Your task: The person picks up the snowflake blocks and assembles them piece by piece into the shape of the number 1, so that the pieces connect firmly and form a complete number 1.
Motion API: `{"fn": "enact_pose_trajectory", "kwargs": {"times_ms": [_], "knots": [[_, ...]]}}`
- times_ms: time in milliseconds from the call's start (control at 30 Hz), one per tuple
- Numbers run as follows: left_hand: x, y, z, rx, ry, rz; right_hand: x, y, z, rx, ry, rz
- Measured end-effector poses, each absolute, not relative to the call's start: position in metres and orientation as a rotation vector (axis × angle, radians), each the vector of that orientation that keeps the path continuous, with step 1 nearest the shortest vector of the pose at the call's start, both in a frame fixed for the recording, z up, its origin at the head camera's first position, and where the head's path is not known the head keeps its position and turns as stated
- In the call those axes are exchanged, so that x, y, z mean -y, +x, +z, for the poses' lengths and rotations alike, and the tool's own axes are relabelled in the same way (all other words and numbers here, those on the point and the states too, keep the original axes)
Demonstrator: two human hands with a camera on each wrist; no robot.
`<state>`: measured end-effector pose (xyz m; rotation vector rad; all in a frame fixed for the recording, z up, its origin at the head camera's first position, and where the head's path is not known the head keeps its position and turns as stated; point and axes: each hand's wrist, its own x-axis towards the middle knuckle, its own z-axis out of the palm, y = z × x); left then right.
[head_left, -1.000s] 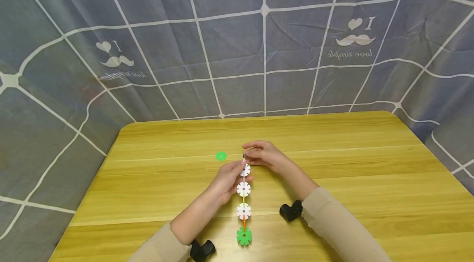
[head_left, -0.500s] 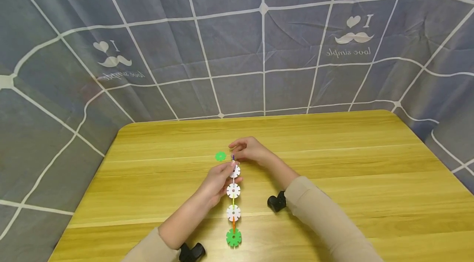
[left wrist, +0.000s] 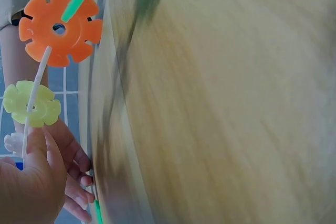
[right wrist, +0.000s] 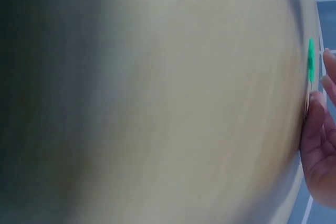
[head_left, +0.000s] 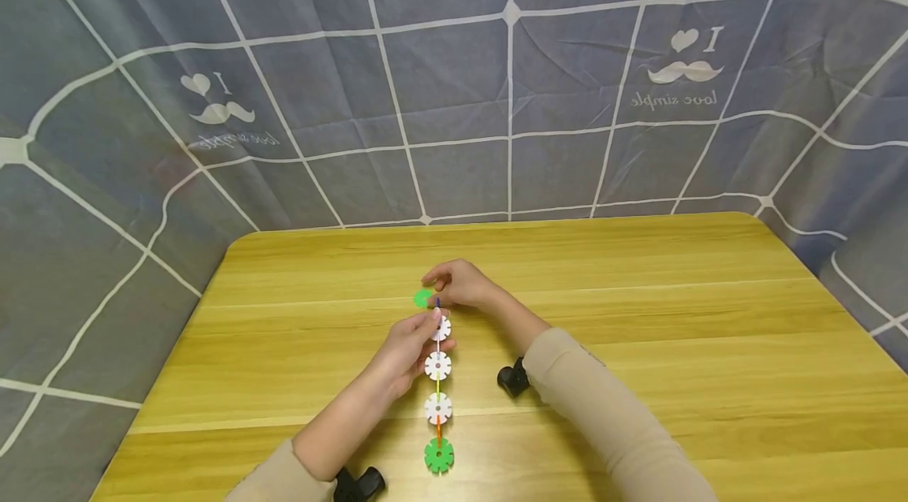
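My left hand (head_left: 400,348) pinches the far end of a chain of slotted plastic discs. White discs (head_left: 437,366) face up along it, and a green disc (head_left: 439,455) forms the near end. Between them, other discs stand edge-on; the left wrist view shows an orange disc (left wrist: 39,27) and a yellow disc (left wrist: 48,111). A dark blue disc (head_left: 438,303) sticks out past my left fingertips. Just beyond, my right hand (head_left: 464,286) reaches over a loose green disc (head_left: 422,298) on the table, thumb and fingers spread apart beside it.
The discs are over a wood-grain table (head_left: 674,344). A grey curtain (head_left: 454,92) with white lines hangs behind the table's far edge. Black wrist mounts (head_left: 514,379) are strapped below both sleeves.
Both hands have shifted left, the left one carrying the disc chain. My right hand has moved away from the chain's far end to the loose green disc.
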<state>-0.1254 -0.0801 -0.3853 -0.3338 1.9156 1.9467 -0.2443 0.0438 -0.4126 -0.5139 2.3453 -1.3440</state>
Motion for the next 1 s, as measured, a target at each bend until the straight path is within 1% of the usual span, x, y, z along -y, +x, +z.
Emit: {"fn": "enact_pose_trajectory", "kwargs": {"times_ms": [233,500,833,1000], "knots": [[0.081,-0.125,-0.383,-1.862,-0.358,2.017,-0.036,-0.243,-0.409,-2.519,-0.650,-1.091],[0.083,-0.125,-0.379,-1.838,-0.382,2.035,-0.032,-0.242,-0.407,-2.585,-0.625,-1.004],[0.084,-0.124,-0.380,-1.864,-0.383,2.023,-0.039,-0.243,-0.407,-2.543,-0.576,-1.108],[0.084,-0.126,-0.381,-1.860,-0.384,2.015,-0.048,-0.244,-0.409,-2.432,-0.499,-1.255]]}}
